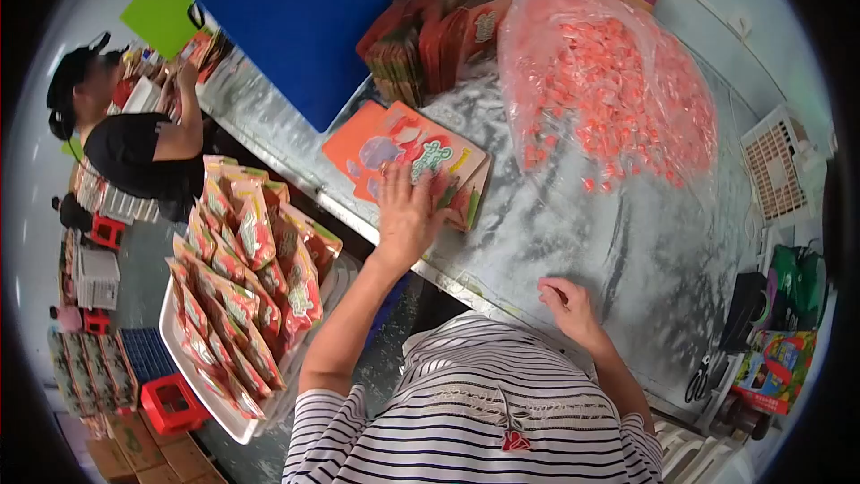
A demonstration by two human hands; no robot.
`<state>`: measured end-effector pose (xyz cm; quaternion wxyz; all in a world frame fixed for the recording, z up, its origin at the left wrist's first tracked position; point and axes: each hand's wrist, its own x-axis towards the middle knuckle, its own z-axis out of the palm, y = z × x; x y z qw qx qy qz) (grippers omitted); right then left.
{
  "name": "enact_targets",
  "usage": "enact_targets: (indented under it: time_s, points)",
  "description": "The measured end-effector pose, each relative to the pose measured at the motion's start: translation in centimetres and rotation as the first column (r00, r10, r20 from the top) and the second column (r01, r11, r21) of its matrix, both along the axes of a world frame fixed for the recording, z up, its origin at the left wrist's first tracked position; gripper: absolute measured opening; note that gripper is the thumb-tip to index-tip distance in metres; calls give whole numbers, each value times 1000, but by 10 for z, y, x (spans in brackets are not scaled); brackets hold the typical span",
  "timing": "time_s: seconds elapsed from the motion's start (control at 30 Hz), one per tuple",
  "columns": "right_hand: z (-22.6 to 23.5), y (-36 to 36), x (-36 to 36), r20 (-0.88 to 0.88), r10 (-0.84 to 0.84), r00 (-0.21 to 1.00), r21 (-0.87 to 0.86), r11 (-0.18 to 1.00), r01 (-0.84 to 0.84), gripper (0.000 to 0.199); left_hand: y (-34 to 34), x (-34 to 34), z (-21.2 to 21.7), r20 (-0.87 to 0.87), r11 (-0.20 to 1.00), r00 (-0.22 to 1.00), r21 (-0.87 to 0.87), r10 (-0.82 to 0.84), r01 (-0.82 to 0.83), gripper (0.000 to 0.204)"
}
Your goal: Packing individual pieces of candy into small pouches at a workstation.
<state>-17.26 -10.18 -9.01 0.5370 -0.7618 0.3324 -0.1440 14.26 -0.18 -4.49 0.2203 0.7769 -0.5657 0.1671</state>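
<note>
Flat orange and red printed pouches (pixel 452 136) lie fanned in a small pile near the table's left edge. My left hand (pixel 405 220) rests on them, palm down, its fingers stretched out over the top pouch. Close to the front edge, my right hand (pixel 571 309) hovers at the table with its fingers curled in and nothing visible in them. Beyond the pile stand bundles of similar pouches (pixel 441 43), packed upright. To the right of these, a large clear plastic bag (pixel 528 63) lies spread on the table with many small red wrapped pieces (pixel 609 81) in it.
A white tub (pixel 190 360) of filled pouches (pixel 237 296) stands at my left, beside a red stool (pixel 179 401). A blue panel (pixel 305 18) rises at the far left. Scissors (pixel 699 378) and a white basket (pixel 772 166) are at the right. A co-worker (pixel 143 148) stands beyond.
</note>
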Motion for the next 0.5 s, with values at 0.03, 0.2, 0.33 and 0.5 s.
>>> enact_targets:
  time_s: [0.03,0.2,0.33,0.5]
  points:
    - [4,-1,-5,3,-28,1000,9,1000,28,20,-11,2,-11,3,1000,1000,9,-28,28,54]
    - [16,-29,-19,41,-162,986,-470,868,162,25,-18,25,-56,39,988,993,118,-107,102,37]
    - [27,-69,-1,-78,-230,970,-602,786,138,30,-23,9,3,3,998,998,6,-68,68,22]
    - [15,-44,30,-64,-136,989,-482,872,88,37,-22,-51,30,-183,987,977,-131,-111,88,16]
